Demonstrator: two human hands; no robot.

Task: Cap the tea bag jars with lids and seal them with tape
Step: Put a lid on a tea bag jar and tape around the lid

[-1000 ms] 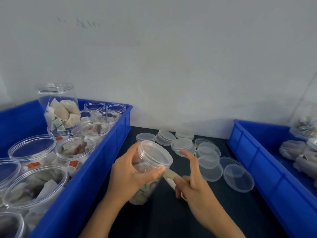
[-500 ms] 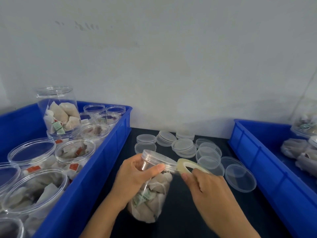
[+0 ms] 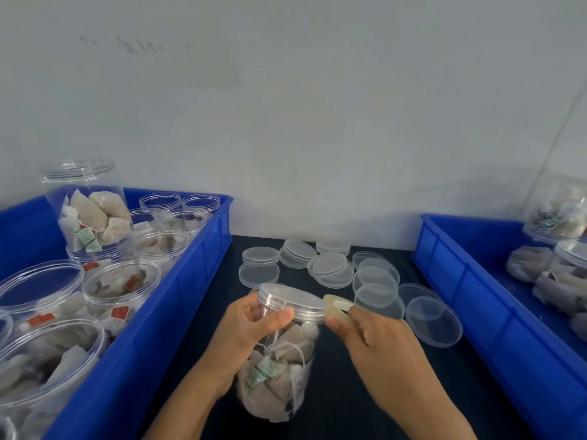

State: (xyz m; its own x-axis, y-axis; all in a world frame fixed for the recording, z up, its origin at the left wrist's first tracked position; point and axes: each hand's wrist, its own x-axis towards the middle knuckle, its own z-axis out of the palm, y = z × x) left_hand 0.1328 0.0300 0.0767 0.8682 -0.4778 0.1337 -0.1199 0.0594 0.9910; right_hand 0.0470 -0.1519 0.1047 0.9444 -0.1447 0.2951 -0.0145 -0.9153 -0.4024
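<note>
A clear jar full of tea bags stands on the dark table, capped with a clear lid. My left hand grips the jar just under the lid, thumb across the lid's rim. My right hand holds a small roll of clear tape against the right side of the lid's rim. Several loose clear lids lie on the table behind the jar.
A blue bin on the left holds several uncapped jars of tea bags, one tall jar standing on others. A second blue bin on the right holds more jars. A grey wall closes the back.
The jar has come down from a tilt to stand upright on the table. My right hand brought the tape roll up from below to the lid's right rim.
</note>
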